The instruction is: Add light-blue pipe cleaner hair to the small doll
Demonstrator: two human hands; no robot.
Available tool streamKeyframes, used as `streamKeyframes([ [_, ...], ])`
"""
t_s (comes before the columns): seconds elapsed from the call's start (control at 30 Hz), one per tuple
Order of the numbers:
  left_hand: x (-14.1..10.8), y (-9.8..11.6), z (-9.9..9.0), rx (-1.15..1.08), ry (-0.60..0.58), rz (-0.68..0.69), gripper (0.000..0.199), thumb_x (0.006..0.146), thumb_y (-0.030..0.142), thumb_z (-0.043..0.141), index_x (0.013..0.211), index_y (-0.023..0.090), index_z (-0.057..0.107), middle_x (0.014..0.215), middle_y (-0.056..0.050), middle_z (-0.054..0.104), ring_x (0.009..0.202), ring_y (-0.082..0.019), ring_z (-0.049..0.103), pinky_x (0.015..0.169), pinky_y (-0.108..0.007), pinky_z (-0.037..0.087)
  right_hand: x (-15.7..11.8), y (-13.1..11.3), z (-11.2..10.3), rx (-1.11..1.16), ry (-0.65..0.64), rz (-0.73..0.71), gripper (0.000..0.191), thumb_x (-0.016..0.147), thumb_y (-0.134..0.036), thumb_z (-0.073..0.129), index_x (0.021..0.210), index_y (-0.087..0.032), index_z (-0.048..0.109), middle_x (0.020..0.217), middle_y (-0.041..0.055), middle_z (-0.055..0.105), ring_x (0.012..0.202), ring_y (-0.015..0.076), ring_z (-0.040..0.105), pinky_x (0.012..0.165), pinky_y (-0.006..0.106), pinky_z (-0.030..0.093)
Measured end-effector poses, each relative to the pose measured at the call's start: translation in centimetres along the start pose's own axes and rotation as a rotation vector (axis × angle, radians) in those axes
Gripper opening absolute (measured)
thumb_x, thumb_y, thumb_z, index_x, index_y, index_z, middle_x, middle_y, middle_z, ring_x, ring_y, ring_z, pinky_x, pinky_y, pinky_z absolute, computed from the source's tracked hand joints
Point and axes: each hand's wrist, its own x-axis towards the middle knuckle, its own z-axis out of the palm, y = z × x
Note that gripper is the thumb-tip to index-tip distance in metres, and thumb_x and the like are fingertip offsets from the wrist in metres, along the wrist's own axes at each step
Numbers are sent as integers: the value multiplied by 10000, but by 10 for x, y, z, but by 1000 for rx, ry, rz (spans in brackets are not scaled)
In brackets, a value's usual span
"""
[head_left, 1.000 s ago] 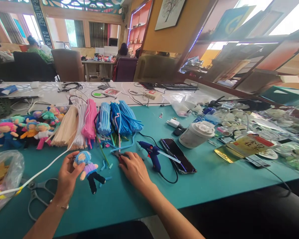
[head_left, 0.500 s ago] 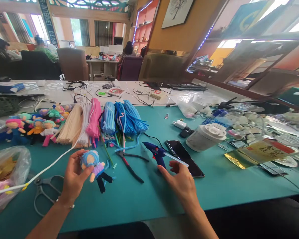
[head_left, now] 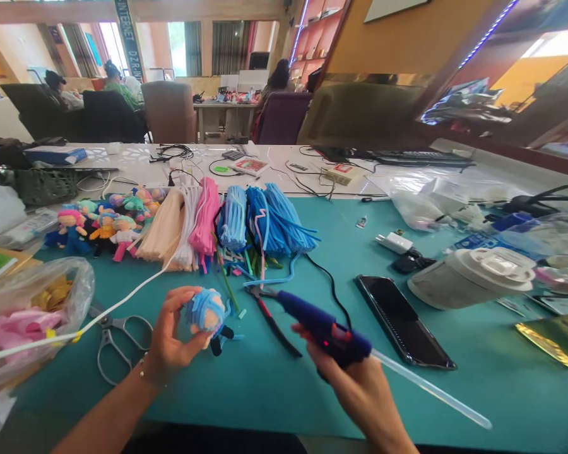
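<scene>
Closed around a small blue-haired doll (head_left: pixel 207 313), my left hand (head_left: pixel 173 334) holds it above the green mat, its head turned upward and one dark leg showing below. My right hand (head_left: pixel 345 378) grips a dark blue glue gun (head_left: pixel 329 325), whose nozzle points left toward the doll without touching it. A small red light glows on the gun, and a clear glue stick (head_left: pixel 433 388) juts from its back end. Red-and-black handled pliers (head_left: pixel 277 325) lie on the mat between my hands, partly behind the nozzle. Grey scissors (head_left: pixel 116 337) rest left of my left hand.
Bundles of pipe cleaners (head_left: pixel 236 217) and a heap of finished dolls (head_left: pixel 106 224) line the back of the mat. A phone (head_left: pixel 402 321) and a lidded cup (head_left: pixel 468 277) stand right. A white cable (head_left: pixel 123 296) crosses the left side. Several people sit in the background.
My right hand has taken hold of the glue gun and lifted it off the mat, swinging its nozzle toward the doll. My left hand has tilted the doll head-up toward me. The view has shifted.
</scene>
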Motion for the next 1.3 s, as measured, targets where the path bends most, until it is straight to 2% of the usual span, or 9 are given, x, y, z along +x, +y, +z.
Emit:
streamKeyframes([
  [0.07, -1, 1, 0, 21, -9, 16, 577, 763, 139, 775, 1276, 276, 550, 1191, -111, 639, 1110, -274, 661, 880, -425, 596, -18, -16, 10, 149, -45, -33, 312, 881, -473, 595, 1013, -218, 716, 793, 74, 750, 781, 279, 715, 668, 351, 572],
  [0.1, -1, 1, 0, 28, -10, 20, 575, 763, 137, 772, 1275, 273, 550, 1190, -113, 634, 1107, -278, 662, 882, -439, 598, -23, -25, 14, 183, -106, -70, 275, 883, -446, 603, 1004, -221, 703, 758, 63, 732, 709, 256, 695, 630, 335, 564],
  [0.2, -2, 2, -2, 46, -14, 18, 567, 758, 127, 765, 1266, 268, 556, 1196, -116, 622, 1117, -288, 657, 901, -477, 597, -22, -51, 20, 223, -293, -227, 194, 914, -378, 549, 832, -228, 640, 698, 34, 659, 572, 184, 590, 533, 283, 496],
  [0.33, -2, 3, -3, 62, -9, 13, 559, 747, 109, 767, 1248, 264, 575, 1186, -112, 632, 1114, -282, 658, 905, -469, 600, -13, -70, 21, 148, -337, -289, 196, 937, -317, 523, 769, -224, 558, 676, 3, 587, 566, 150, 532, 526, 256, 440],
  [0.5, -2, 5, -4, 63, -37, 27, 609, 752, 76, 759, 1286, 286, 554, 1210, -108, 628, 1142, -291, 652, 935, -489, 587, -17, -64, 27, 109, -298, -331, 226, 957, -327, 529, 752, -234, 509, 638, -28, 529, 524, 133, 484, 500, 246, 400],
  [0.73, 1, 6, -5, 112, -61, 84, 614, 766, 80, 735, 1308, 285, 535, 1209, -108, 623, 1130, -277, 646, 936, -472, 576, -23, -51, 29, 85, -271, -313, 213, 968, -345, 539, 785, -241, 509, 665, -33, 532, 556, 140, 507, 530, 248, 415],
  [0.97, 2, 8, -4, 145, -69, 84, 566, 776, 107, 726, 1280, 285, 540, 1186, -107, 632, 1097, -275, 656, 927, -477, 578, -23, -51, 30, 58, -264, -318, 217, 967, -325, 541, 771, -246, 489, 645, -48, 512, 536, 132, 494, 521, 235, 416],
  [1.17, 5, 9, -4, 168, -85, 140, 616, 784, 81, 710, 1334, 276, 513, 1200, -112, 615, 1109, -261, 636, 932, -458, 577, -24, -49, 30, 21, -234, -328, 202, 963, -369, 546, 802, -247, 537, 669, -23, 563, 567, 158, 546, 566, 255, 471],
  [1.3, 5, 6, -5, 163, -91, 169, 640, 788, 76, 707, 1361, 268, 500, 1214, -113, 604, 1123, -258, 627, 936, -456, 582, -24, -49, 30, 21, -254, -304, 227, 969, -375, 539, 788, -239, 529, 656, -30, 548, 552, 143, 525, 554, 247, 456],
])
